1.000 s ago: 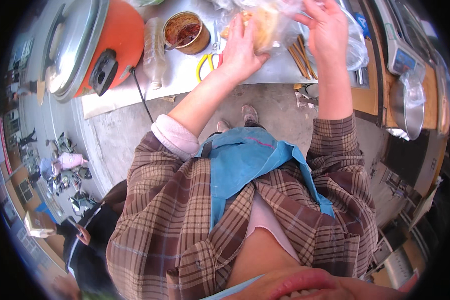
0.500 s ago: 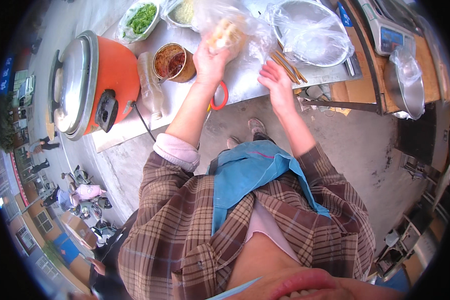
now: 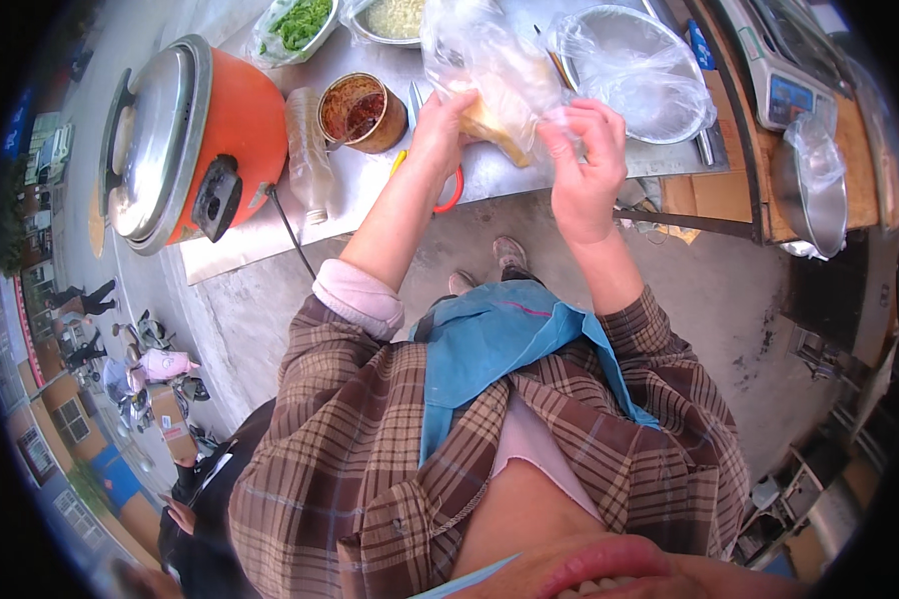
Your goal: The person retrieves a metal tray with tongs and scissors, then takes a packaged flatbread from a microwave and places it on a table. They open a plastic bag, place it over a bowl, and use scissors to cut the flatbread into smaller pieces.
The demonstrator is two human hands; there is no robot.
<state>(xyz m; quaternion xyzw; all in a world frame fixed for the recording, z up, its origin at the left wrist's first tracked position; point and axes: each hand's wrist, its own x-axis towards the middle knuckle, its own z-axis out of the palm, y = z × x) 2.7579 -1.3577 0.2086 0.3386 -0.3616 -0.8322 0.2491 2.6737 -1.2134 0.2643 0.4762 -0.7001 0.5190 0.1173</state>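
Note:
A clear plastic bag (image 3: pixel 509 75) hangs between my hands over the table's near edge. Inside it shows pale, golden-edged food (image 3: pixel 494 128) that looks like flatbread; the film partly hides it. My left hand (image 3: pixel 440 130) grips the bag and food from the left, thumb along the top. The fingers of my right hand (image 3: pixel 584 165) are curled in a pinch on the bag's right side. Left of my left hand stands a brown-stained pot (image 3: pixel 378 135) of dark red sauce. Beneath the bag, red-handled scissors (image 3: pixel 451 195) show at the table edge.
An orange cooker (image 3: pixel 232 130) with a metal lid and a cord stands at left, a clear bottle (image 3: pixel 310 175) beside it. Behind are bowls of chopped greens (image 3: pixel 298 28) and pale bits (image 3: pixel 394 20). A plastic-covered metal basin (image 3: pixel 659 135) and a scale (image 3: pixel 791 98) are at right.
My right hand has come up to the bag, its spread fingers closing on the film. The bag has shifted right and nearer, turned so the pale food shows at its lower edge.

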